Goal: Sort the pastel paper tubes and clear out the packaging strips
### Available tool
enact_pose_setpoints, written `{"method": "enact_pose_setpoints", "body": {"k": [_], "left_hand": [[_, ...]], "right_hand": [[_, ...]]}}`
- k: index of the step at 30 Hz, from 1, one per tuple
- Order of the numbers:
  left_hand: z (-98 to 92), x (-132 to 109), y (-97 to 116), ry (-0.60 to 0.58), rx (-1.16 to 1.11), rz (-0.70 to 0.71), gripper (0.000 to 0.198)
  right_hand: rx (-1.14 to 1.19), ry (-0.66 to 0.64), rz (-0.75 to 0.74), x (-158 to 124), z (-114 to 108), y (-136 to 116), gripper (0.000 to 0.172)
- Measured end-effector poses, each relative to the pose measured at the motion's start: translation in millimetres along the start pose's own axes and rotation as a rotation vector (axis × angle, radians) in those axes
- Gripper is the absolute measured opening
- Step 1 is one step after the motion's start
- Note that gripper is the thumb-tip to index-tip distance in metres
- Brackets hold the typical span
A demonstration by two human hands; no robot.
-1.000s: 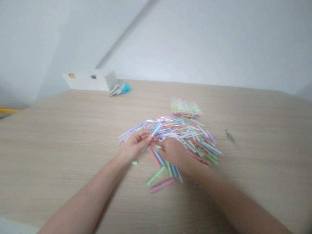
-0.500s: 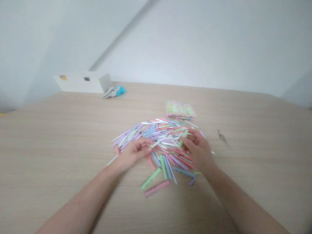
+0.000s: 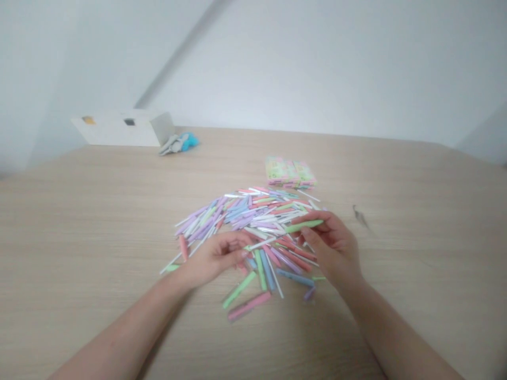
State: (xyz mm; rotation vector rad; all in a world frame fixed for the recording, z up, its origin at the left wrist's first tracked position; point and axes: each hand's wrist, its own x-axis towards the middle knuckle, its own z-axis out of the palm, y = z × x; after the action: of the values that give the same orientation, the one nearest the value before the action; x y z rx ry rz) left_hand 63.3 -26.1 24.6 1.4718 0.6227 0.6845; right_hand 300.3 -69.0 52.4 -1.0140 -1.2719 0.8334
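Observation:
A heap of several thin pastel sticks (image 3: 253,216), pink, green, blue, purple and white, lies in the middle of the wooden table (image 3: 79,221). My left hand (image 3: 216,256) rests at the near edge of the heap, fingers curled around a white stick (image 3: 263,243) that points to the right. My right hand (image 3: 332,248) is on the right side of the heap, and its fingers pinch a green stick (image 3: 303,226) lifted slightly above the others. A few sticks, green, blue and pink, lie loose between my wrists.
A flat packet (image 3: 290,173) in green and pink lies just beyond the heap. At the far left stand a white box (image 3: 122,128) and a grey and blue object (image 3: 178,142). A small dark scrap (image 3: 359,215) lies to the right. A white wall rises behind the table.
My right hand moved from the middle of the heap to its right side and picked up a green stick. My left hand sank a little toward me. The view drifted right.

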Motion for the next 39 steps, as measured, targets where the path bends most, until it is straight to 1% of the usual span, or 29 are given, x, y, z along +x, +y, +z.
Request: {"method": "enact_pose_setpoints", "body": {"k": [5,10,14,18,23,25,32,36,39], "left_hand": [[-1.2,0,0,0.012,-0.029,0.0,0.019],[-0.4,0,2,0.008,-0.027,-0.004,0.017],[-0.5,0,0,0.004,-0.021,0.008,0.017],[-0.4,0,0,0.002,-0.014,0.003,0.018],[2.2,0,3,0.0,0.049,0.015,0.017],[2.9,-1,4,0.014,0.08,0.02,0.017],[2.7,-1,4,0.042,0.219,0.028,0.018],[2.3,-2,4,0.063,0.271,0.034,0.02],[2.0,-2,2,0.07,0.287,0.047,0.023]], "right_hand": [[-0.031,0.01,0.014,0,-4,-2,0.012],[-0.033,-0.054,0.016,0,-6,-3,0.013],[-0.054,-0.07,0.002,0,-5,-1,0.012],[-0.065,-0.087,0.011,0,-3,2,0.016],[-0.067,-0.128,0.088,-1,0,6,0.018],[-0.058,-0.135,0.097,-1,-1,6,0.018],[-0.033,-0.154,0.209,4,-8,-1,0.02],[-0.012,-0.176,0.224,6,-10,-1,0.023],[-0.01,-0.157,0.206,6,-11,0,0.023]]}}
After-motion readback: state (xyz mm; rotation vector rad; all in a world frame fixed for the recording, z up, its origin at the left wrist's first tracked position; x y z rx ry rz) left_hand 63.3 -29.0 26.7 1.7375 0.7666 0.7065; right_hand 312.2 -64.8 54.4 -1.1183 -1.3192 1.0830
